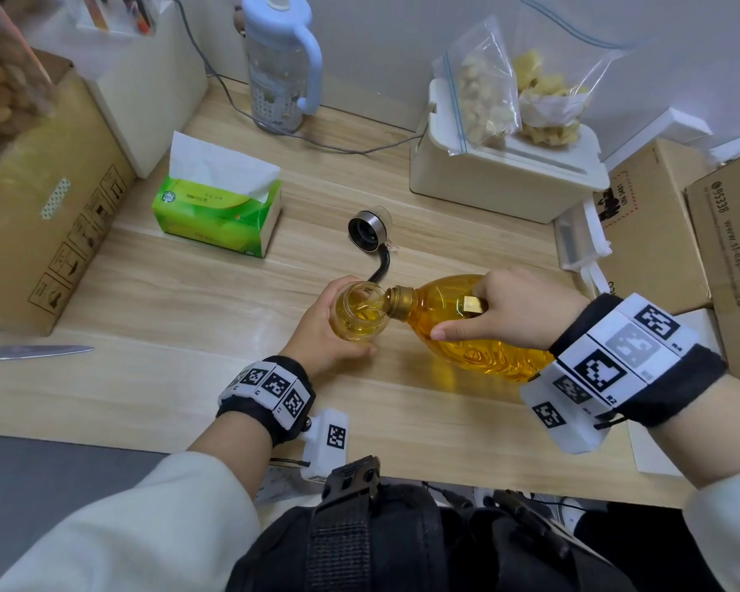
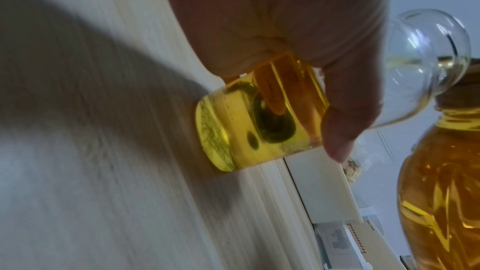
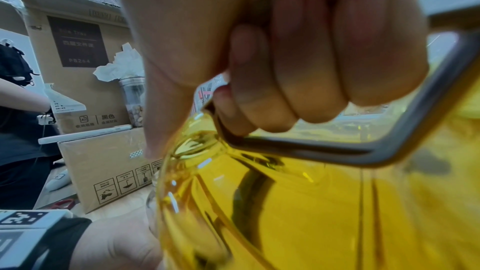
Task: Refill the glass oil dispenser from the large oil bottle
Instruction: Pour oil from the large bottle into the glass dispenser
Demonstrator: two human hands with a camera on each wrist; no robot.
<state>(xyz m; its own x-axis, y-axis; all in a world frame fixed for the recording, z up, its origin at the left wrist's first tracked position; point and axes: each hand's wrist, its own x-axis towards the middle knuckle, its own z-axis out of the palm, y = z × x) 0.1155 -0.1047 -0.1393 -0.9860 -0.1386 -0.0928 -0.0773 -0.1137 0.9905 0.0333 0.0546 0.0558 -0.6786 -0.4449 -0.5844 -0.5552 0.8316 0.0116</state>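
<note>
My left hand (image 1: 330, 331) grips the glass oil dispenser (image 1: 357, 311), which stands uncapped on the wooden table (image 1: 189, 378) and holds yellow oil. The left wrist view shows my fingers (image 2: 345, 110) wrapped round the dispenser (image 2: 259, 130), its clear neck above them. My right hand (image 1: 505, 309) holds the large oil bottle (image 1: 466, 335) by its handle (image 3: 298, 149) and tilts it to the left. The bottle's gold neck (image 1: 398, 302) lies at the dispenser's mouth and oil runs in. The dispenser's metal cap with black spout (image 1: 370, 235) lies on the table behind.
A green tissue pack (image 1: 219, 211) sits at the back left, a knife (image 1: 31, 352) at the left edge. Cardboard boxes (image 1: 39, 215) stand left and right. A white box with food bags (image 1: 505, 164) and a blue-white bottle (image 1: 280, 66) stand at the back.
</note>
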